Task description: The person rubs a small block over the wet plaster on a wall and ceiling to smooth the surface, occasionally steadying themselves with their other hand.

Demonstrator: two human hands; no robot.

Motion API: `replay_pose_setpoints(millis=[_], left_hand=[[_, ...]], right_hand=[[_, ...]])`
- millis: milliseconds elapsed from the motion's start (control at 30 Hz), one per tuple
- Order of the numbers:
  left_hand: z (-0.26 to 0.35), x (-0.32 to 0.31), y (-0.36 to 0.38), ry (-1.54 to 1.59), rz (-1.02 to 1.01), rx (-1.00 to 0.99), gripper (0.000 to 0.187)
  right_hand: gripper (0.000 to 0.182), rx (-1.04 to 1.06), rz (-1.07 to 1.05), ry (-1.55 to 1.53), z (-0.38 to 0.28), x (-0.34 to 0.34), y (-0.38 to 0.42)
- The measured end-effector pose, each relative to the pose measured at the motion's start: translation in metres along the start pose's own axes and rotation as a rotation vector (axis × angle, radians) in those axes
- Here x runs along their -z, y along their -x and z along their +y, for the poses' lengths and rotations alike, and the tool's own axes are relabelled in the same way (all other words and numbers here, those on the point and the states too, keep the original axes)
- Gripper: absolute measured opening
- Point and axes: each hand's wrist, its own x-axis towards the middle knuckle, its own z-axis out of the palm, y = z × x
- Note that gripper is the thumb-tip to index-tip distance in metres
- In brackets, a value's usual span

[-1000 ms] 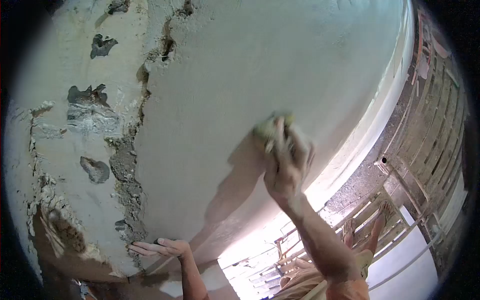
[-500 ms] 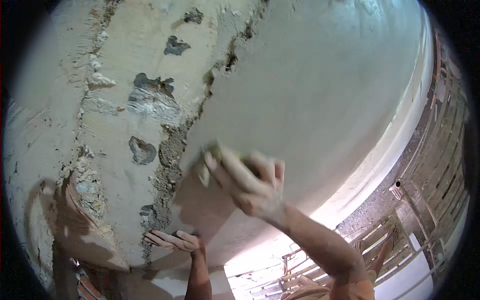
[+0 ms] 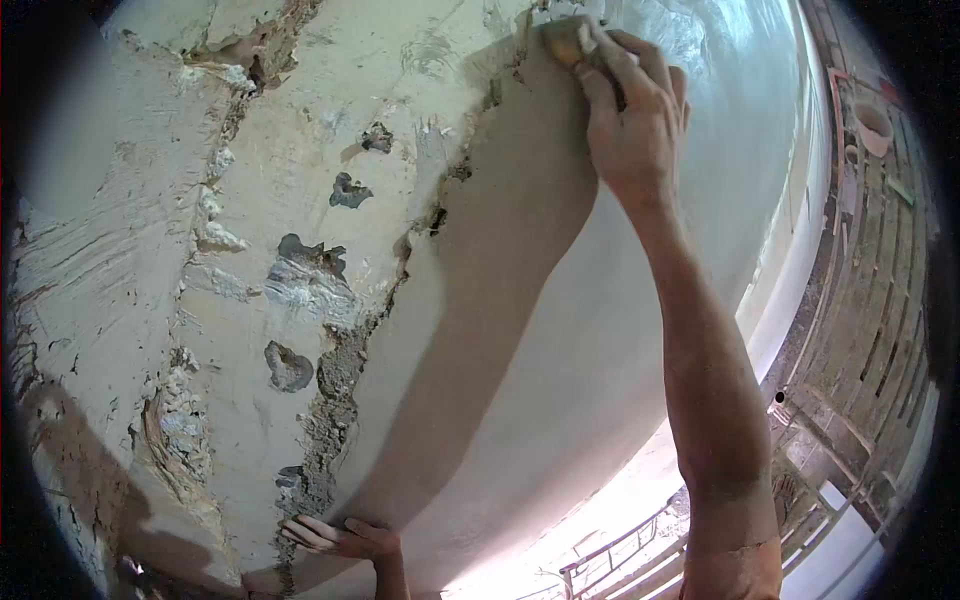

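Observation:
My right hand (image 3: 640, 115) is raised high on the plastered wall (image 3: 600, 330), its fingers closed round a yellowish-brown sponge (image 3: 566, 42). The sponge presses against the plaster near its ragged edge, and the hand hides part of it. Low on the wall, my left hand (image 3: 345, 538) lies with fingers stretched out across the rough mortar strip (image 3: 335, 390). Nothing shows in that hand. A long arm shadow runs down the smooth plaster between the two hands.
Left of the mortar strip is older, chipped wall with dark holes (image 3: 290, 367) and a crumbling crack (image 3: 185, 400). Wooden planks (image 3: 865, 300) lie below at the right, with a bucket (image 3: 873, 125) on them. A metal pipe (image 3: 780, 398) pokes up nearby.
My right hand has swept the sponge up the wall and to the right, so the arm is now stretched out. The left hand stays on the wall, lower in view as the view shifted.

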Motion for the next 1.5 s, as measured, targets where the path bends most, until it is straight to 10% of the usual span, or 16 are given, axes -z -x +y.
replay_pose_setpoints(millis=[333, 567, 900, 1133, 1500], left_hand=[[-0.004, 0.002, 0.004, -0.047, -0.021, -0.006, 0.071], [-0.007, 0.0, 0.009, -0.009, -0.066, 0.064, 0.078], [-0.006, 0.005, 0.009, -0.067, -0.067, 0.07, 0.075], [-0.004, -0.004, 0.005, -0.069, -0.028, 0.032, 0.074], [-0.01, 0.004, 0.006, -0.094, -0.034, 0.006, 0.072]], right_hand=[[0.045, 0.092, -0.339, -0.091, -0.056, 0.048, 0.088], [0.037, -0.061, 0.072, 0.034, 0.029, -0.01, -0.046], [0.046, 0.039, -0.229, -0.089, -0.02, 0.032, 0.034], [0.044, -0.037, 0.038, 0.046, 0.021, -0.008, -0.053], [0.05, 0.069, -0.115, 0.069, -0.008, 0.017, 0.033]])
